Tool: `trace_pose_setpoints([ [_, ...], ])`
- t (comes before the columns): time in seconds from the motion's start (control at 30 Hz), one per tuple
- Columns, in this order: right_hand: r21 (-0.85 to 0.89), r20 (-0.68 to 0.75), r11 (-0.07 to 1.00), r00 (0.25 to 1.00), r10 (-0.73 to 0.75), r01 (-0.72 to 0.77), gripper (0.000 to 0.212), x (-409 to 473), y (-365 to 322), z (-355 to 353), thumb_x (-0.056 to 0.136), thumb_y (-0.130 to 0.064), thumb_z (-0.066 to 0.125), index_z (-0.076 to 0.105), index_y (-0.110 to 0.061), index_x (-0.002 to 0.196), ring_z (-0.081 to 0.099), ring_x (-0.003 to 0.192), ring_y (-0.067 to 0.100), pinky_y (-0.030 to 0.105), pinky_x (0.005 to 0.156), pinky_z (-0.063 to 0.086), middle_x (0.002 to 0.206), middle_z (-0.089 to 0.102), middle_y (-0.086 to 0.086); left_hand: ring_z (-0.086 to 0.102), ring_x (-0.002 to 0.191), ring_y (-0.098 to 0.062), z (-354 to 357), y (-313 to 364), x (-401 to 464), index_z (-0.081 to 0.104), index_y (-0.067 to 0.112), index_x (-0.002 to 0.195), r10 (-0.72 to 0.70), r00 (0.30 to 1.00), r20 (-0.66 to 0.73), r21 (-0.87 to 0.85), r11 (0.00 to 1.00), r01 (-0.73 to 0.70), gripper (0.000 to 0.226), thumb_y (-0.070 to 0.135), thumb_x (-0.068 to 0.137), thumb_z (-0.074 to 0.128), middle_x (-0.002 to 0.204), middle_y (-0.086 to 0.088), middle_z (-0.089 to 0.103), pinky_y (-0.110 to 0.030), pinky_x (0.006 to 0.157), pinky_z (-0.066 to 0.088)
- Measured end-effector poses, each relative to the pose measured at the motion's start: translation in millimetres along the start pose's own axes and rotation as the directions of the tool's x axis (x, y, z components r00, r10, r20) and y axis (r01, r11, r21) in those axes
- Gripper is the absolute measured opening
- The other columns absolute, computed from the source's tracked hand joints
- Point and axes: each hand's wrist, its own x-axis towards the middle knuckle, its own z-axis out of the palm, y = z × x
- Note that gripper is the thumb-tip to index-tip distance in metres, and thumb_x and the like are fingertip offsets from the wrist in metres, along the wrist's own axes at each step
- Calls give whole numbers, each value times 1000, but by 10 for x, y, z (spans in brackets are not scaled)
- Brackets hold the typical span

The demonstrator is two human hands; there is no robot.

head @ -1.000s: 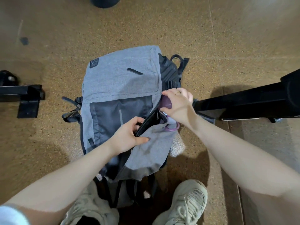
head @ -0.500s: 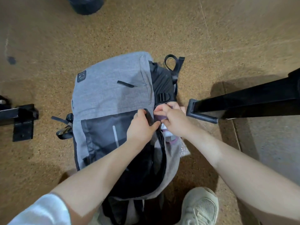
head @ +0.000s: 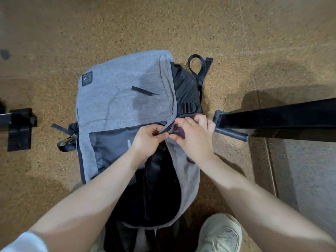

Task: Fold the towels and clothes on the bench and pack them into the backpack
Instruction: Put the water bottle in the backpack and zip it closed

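Note:
A grey backpack (head: 123, 95) lies flat on the cork-coloured floor, its main compartment gaping open and dark towards me. My left hand (head: 147, 140) pinches the dark edge of the opening near its top. My right hand (head: 194, 135) curls round the other side of the opening and presses on a purple piece of cloth (head: 179, 131) that shows between its fingers at the bag's mouth. The two hands almost touch. What else lies inside the bag is hidden in shadow.
A black metal bench leg (head: 272, 119) runs in from the right, its foot close to my right hand. Another black metal foot (head: 19, 128) sits at the left. My pale shoe (head: 220, 233) stands below the bag. A grey floor strip (head: 305, 179) lies at right.
My left hand rose from the lower flap to the top of the opening and met my right hand. The purple cloth has sunk further into the bag, and the view has moved closer.

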Motion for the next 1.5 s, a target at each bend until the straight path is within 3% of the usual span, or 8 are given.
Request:
trace_pose_setpoints([
  [0.4,92,45,988,992,122,-126,44,26,-214,-170,90,-45,50,54,-19,126,35,116,25,35,83,20,120,55,-2,63,63,-3,-163,113,12,67,10,84,62,978,199,-221,975,-17,18,-5,86,57,69,7,70,-14,62,49],
  [0.7,264,63,933,969,239,-247,36,75,-266,-167,82,-53,58,51,-18,75,38,92,17,32,67,16,81,62,-6,62,66,-3,-218,96,12,67,11,89,51,962,268,-194,981,2,20,-3,90,52,73,7,71,-14,65,50],
  [0.8,280,91,926,968,236,-252,20,113,-269,-131,85,-36,59,57,-16,83,41,96,20,31,68,15,84,64,-5,61,68,-4,-247,70,18,68,14,89,30,968,248,-193,981,19,24,0,93,48,74,7,70,-15,70,49],
  [0.97,99,50,978,983,179,-183,20,116,-232,-123,81,-14,55,62,-12,100,50,94,30,35,83,30,81,66,5,50,67,-16,-225,54,25,67,20,81,24,990,137,-106,994,-9,27,6,94,48,73,-5,61,-28,66,41],
  [1.1,-218,-3,976,1000,-4,3,25,121,-257,-180,43,-7,75,56,-10,59,59,51,25,25,48,46,45,55,4,51,68,-20,-219,-49,81,66,23,80,37,998,50,-13,999,-37,24,12,93,49,74,-8,60,-37,69,47],
  [1.27,-327,146,941,989,-39,85,40,91,-255,-336,43,-13,90,55,-14,61,55,36,15,17,30,30,47,54,-1,53,75,-15,-211,-124,105,66,29,77,69,996,54,45,996,-72,25,15,91,51,78,-3,62,-39,83,47],
  [1.4,-117,213,986,973,-89,116,19,-90,-306,-451,97,-21,44,52,-6,104,64,83,31,32,58,32,94,65,11,58,84,-13,-190,-97,91,67,33,79,88,993,82,61,994,-93,29,13,91,50,88,4,68,-36,91,45],
  [1.5,-5,234,999,971,-42,45,23,-217,-219,-502,99,-25,35,48,-10,111,59,92,35,32,61,32,102,63,10,57,85,-12,-133,-33,25,66,29,81,92,985,147,80,991,-105,31,6,92,48,87,6,66,-27,88,42],
])
